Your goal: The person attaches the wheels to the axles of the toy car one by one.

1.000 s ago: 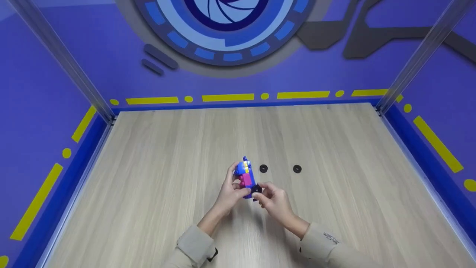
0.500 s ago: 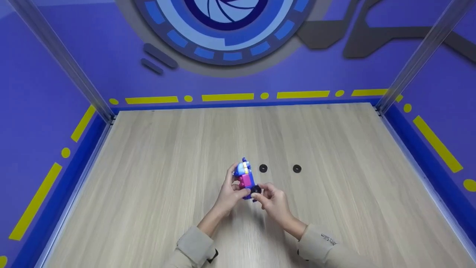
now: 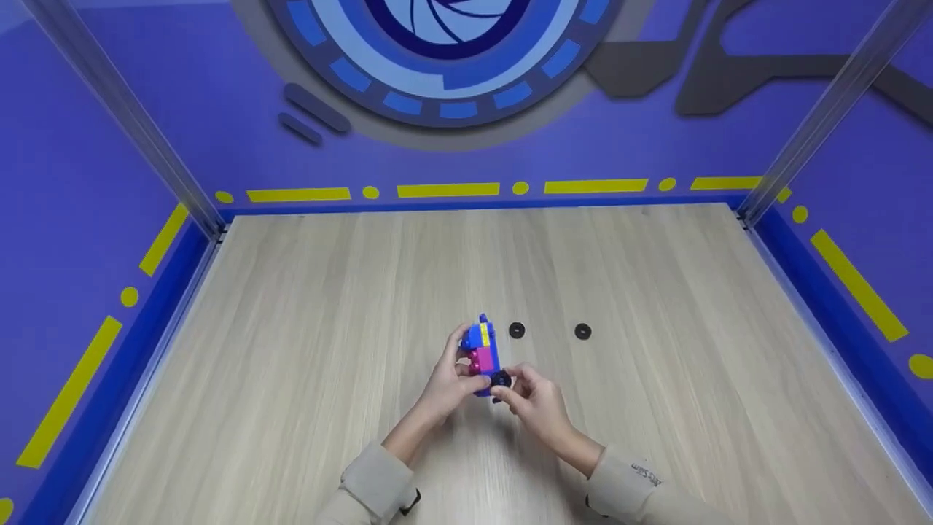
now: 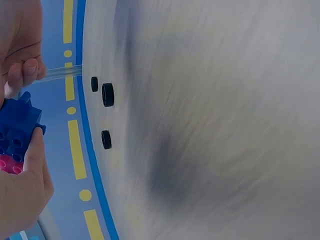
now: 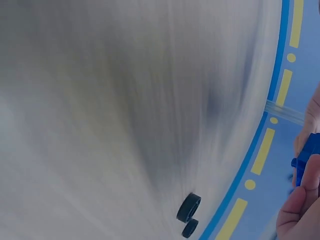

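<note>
In the head view my left hand (image 3: pixel 446 383) grips a toy-brick car (image 3: pixel 485 359) built of blue, pink and yellow bricks, its thumb along the near end. My right hand (image 3: pixel 541 403) pinches a black wheel (image 3: pixel 501 380) between thumb and fingertips, right at the side of the car's near end. Studs on the blue and pink bricks (image 4: pixel 15 132) show in the left wrist view, with a finger of my left hand along their edge. The right wrist view catches only a blue corner (image 5: pixel 309 155) of the car between both hands.
Two loose black wheels, one nearer the middle (image 3: pixel 517 330) and one farther right (image 3: pixel 583 331), lie on the wooden table (image 3: pixel 328 328) beyond the hands. Another wheel (image 4: pixel 94 84) appears in the left wrist view. Blue-purple panels (image 3: pixel 466 168) wall the table's back and sides.
Both hands have shifted slightly toward the person with the car, which has turned a little. The wheel stays pinched against the car's side. The loose wheels have not moved.
</note>
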A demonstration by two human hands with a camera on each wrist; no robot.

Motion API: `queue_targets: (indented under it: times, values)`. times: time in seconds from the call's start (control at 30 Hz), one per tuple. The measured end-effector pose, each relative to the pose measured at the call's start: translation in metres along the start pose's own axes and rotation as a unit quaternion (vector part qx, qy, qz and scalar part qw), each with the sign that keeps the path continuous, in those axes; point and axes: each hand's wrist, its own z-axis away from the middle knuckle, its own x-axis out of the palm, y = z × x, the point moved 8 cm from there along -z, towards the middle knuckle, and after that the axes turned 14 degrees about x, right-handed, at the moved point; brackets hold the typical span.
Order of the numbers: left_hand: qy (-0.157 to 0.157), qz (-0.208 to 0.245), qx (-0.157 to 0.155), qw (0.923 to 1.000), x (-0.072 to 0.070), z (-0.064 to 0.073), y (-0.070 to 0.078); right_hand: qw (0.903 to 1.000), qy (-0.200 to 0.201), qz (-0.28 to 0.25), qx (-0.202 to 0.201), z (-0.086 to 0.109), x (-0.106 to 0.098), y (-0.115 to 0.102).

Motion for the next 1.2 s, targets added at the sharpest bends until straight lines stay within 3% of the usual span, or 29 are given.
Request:
queue_targets:
  times: [0.07, 0.33, 0.47, 0.7, 0.83, 1.0, 1.2]
  values:
    - [-0.008, -0.004, -0.003, 1.0000, 0.000, 0.000, -0.001, 0.9999, -0.009, 0.005, -0.004, -0.001, 0.002, 0.006]
    - [-0.021, -0.006, -0.014, 0.9997, -0.003, -0.005, -0.032, 0.9989, -0.015, 0.041, -0.016, 0.001, 0.005, 0.008]
    - [-0.026, -0.014, -0.019, 0.9994, -0.004, -0.003, -0.034, 0.9981, -0.024, 0.054, -0.019, 0.000, 0.008, 0.010]
    - [-0.021, -0.033, -0.032, 0.9987, -0.007, 0.003, -0.018, 0.9964, -0.051, 0.062, -0.026, -0.002, 0.010, 0.017]
    - [-0.008, -0.036, -0.043, 0.9984, -0.013, 0.002, -0.033, 0.9955, -0.044, 0.076, -0.036, -0.006, 0.006, 0.020]
    - [-0.001, -0.056, -0.051, 0.9971, -0.018, 0.000, -0.054, 0.9943, -0.041, 0.099, 0.000, -0.015, 0.001, 0.030]
    - [0.004, -0.067, -0.061, 0.9959, -0.021, -0.001, -0.058, 0.9916, -0.024, 0.120, 0.043, -0.028, -0.006, 0.043]
